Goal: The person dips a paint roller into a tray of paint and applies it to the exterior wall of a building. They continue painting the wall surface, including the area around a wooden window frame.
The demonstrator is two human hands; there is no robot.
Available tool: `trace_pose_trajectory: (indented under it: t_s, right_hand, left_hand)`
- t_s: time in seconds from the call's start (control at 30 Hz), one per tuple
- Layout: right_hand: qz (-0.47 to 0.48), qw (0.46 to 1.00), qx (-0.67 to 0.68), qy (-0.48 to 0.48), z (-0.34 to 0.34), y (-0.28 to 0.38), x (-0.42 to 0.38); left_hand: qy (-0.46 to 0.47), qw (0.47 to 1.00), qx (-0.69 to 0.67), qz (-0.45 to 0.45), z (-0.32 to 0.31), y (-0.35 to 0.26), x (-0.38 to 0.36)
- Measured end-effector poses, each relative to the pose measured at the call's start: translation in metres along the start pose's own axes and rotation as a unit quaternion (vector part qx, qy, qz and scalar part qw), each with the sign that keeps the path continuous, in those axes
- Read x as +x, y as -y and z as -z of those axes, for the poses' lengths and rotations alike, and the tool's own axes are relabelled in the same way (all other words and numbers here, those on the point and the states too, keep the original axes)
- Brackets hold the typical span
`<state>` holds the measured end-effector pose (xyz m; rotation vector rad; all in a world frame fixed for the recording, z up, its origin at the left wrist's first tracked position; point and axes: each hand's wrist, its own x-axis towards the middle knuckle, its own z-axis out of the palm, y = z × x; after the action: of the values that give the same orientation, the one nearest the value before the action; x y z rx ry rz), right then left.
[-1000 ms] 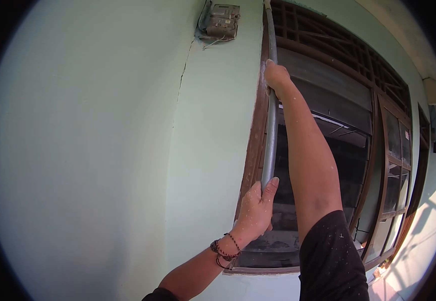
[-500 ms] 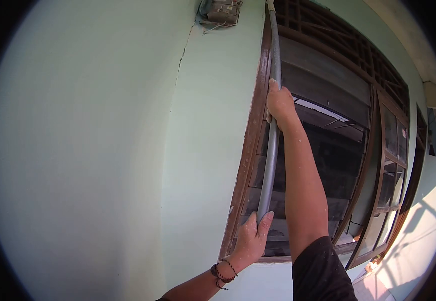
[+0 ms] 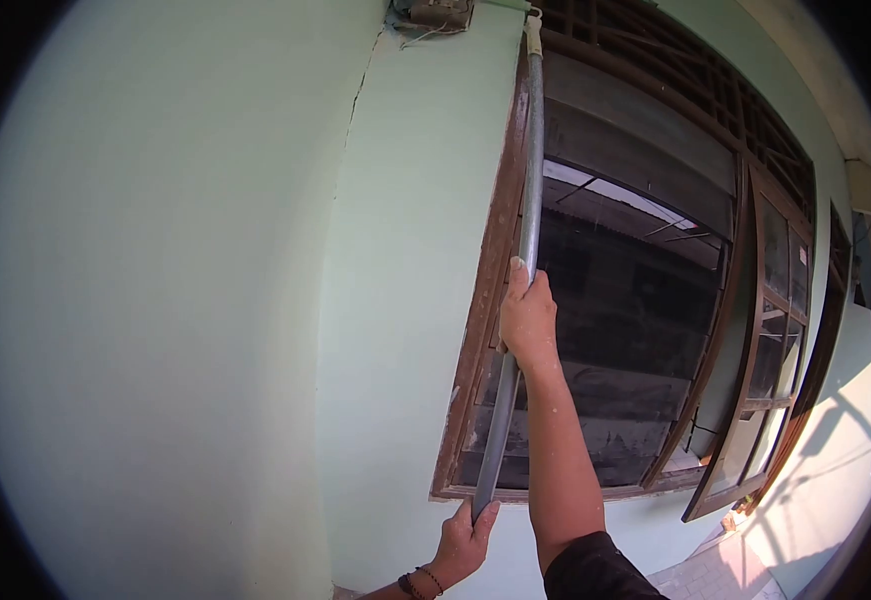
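A long grey metal pole [image 3: 534, 165] stands nearly upright in front of the window, leaning slightly to the right at its top. Its upper end carries the cream handle [image 3: 533, 36] of what looks like a paint roller, with a bent wire and a bit of green at the frame's edge. Around the pole's middle my right hand [image 3: 529, 318] is closed. My left hand [image 3: 463, 540] grips the pole's lower end, thumb pointing up along it. Paint specks dot both hands and the right forearm.
Behind the pole is a louvred window [image 3: 625, 330] in a brown wooden frame. An open casement [image 3: 773, 300] juts out at the right. Pale green wall [image 3: 205, 300] fills the left, with a crack below a weathered meter box [image 3: 437, 12].
Both hands and the pole have come down and to the left. The cream handle at the pole's top now shows more fully. My grip on the pole stays closed.
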<state>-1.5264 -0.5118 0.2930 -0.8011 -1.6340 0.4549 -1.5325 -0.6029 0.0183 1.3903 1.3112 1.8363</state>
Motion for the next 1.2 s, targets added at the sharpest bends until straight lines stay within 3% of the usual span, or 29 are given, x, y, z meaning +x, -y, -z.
trace_pose_trajectory:
  t_s: [0.07,0.17,0.33,0.47,0.53,0.63,0.77,0.83,0.87,0.93,1.1,1.2]
  right_hand:
    - [-0.009,1.000,0.024,0.009,0.009,0.041,0.032]
    - [0.002,1.000,0.022,-0.001,0.011,0.043,0.040]
    - [0.000,1.000,-0.023,-0.017,-0.012,-0.042,-0.046]
    - [-0.006,1.000,-0.003,0.002,-0.004,-0.036,-0.052]
    - [-0.045,0.998,0.030,0.028,0.008,0.000,-0.021]
    - [-0.066,0.996,0.051,0.040,0.018,0.021,-0.008]
    - [-0.026,1.000,-0.011,0.009,0.001,-0.044,-0.053]
    - [-0.022,0.999,-0.019,0.012,-0.002,-0.063,-0.095]
    - [-0.035,0.999,-0.017,0.024,-0.001,-0.067,-0.109]
    - [-0.051,0.998,-0.011,0.035,0.003,-0.061,-0.108]
    - [-0.025,1.000,-0.009,0.015,0.005,-0.028,-0.049]
    - [-0.041,0.998,-0.017,0.036,0.002,-0.058,-0.092]
  left_hand:
    - [-0.011,0.997,0.019,-0.068,0.000,-0.030,0.030]
    - [-0.004,0.998,0.002,-0.062,0.000,-0.054,0.042]
    - [-0.037,0.999,0.029,-0.015,-0.007,0.049,-0.041]
    - [-0.094,0.994,-0.031,-0.040,-0.012,0.039,-0.058]
    - [-0.007,1.000,0.017,-0.012,-0.005,0.009,-0.024]
    - [-0.012,1.000,0.004,-0.027,-0.011,-0.017,0.002]
    - [-0.008,1.000,0.016,-0.005,-0.016,0.044,-0.054]
    - [-0.098,0.995,0.004,-0.012,-0.022,0.074,-0.095]
    - [-0.100,0.995,0.003,-0.010,-0.019,0.070,-0.099]
    - [0.005,0.998,0.003,0.065,-0.009,0.056,-0.101]
    - [0.004,0.999,0.006,0.033,-0.008,0.036,-0.056]
    - [0.000,0.999,0.013,0.031,-0.012,0.074,-0.088]
